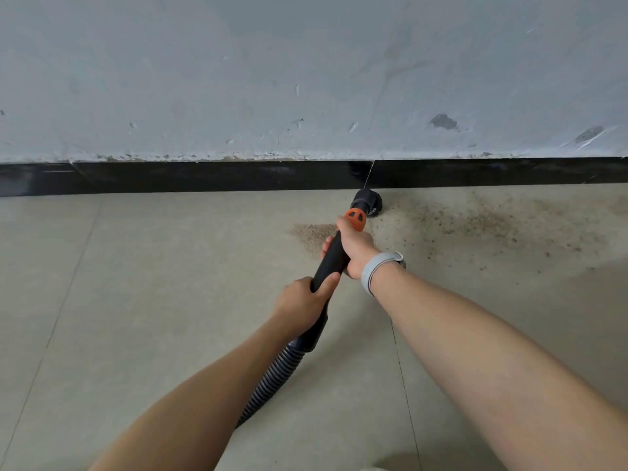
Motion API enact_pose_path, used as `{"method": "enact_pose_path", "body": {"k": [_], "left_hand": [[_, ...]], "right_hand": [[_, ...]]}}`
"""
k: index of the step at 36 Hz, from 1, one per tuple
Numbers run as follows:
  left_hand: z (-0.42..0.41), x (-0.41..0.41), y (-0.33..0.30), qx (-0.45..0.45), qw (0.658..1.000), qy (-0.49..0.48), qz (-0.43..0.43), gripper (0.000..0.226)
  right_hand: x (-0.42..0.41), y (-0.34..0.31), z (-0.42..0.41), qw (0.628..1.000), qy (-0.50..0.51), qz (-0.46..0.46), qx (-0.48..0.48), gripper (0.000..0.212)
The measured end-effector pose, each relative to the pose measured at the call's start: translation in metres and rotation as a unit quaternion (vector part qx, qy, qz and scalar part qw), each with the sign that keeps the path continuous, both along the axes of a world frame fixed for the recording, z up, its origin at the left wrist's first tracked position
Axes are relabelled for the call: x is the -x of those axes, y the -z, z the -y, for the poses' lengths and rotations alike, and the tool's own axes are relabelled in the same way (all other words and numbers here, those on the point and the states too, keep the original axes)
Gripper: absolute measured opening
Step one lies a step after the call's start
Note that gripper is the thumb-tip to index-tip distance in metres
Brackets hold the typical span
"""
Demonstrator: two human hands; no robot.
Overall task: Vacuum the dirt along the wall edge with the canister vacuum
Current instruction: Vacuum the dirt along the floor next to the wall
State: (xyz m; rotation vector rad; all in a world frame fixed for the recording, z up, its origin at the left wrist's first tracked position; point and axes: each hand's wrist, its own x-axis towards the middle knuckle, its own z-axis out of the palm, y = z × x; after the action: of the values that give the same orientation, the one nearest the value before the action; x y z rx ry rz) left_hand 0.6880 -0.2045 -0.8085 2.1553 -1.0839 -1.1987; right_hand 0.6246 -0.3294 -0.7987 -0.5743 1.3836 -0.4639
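Observation:
A black vacuum wand [331,258] with an orange collar [355,219] points at the wall. Its round black brush nozzle [368,201] sits on the floor against the black baseboard [204,176]. My right hand [353,246] grips the wand just behind the orange collar. My left hand [300,302] grips it lower down, above the ribbed hose [272,379]. A patch of sandy dirt [314,234] lies left of the nozzle. More brown dirt [482,222] is scattered to the right along the wall edge.
The grey wall [306,79] is scuffed and chipped above the baseboard. The floor is beige tile [153,300] with thin grout lines. A grey watch band [377,270] is on my right wrist. The canister is out of view.

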Motion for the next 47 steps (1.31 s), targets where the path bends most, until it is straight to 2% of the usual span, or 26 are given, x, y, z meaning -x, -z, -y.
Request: {"method": "enact_pose_path", "body": {"k": [11, 19, 28, 35, 47], "left_hand": [[-0.011, -0.012, 0.031, 0.026, 0.997, -0.058, 0.053, 0.048], [-0.021, -0.026, 0.040, 0.012, 0.994, -0.024, 0.102, 0.046], [0.001, -0.023, 0.026, -0.010, 0.996, 0.065, 0.062, 0.047], [-0.011, -0.015, 0.028, -0.011, 0.996, 0.065, 0.055, 0.047], [0.003, -0.031, 0.019, -0.021, 0.974, 0.107, 0.200, 0.052]], "right_hand": [[-0.023, 0.015, -0.001, 0.999, -0.037, 0.036, -0.010, 0.027], [-0.032, 0.024, -0.010, 0.997, -0.025, 0.060, -0.029, 0.023], [-0.013, 0.020, 0.000, 0.999, 0.029, 0.028, -0.013, 0.023], [-0.004, 0.023, -0.010, 0.999, 0.031, 0.032, -0.021, 0.024], [-0.005, 0.027, 0.001, 0.981, 0.100, 0.139, -0.086, 0.036]]}}
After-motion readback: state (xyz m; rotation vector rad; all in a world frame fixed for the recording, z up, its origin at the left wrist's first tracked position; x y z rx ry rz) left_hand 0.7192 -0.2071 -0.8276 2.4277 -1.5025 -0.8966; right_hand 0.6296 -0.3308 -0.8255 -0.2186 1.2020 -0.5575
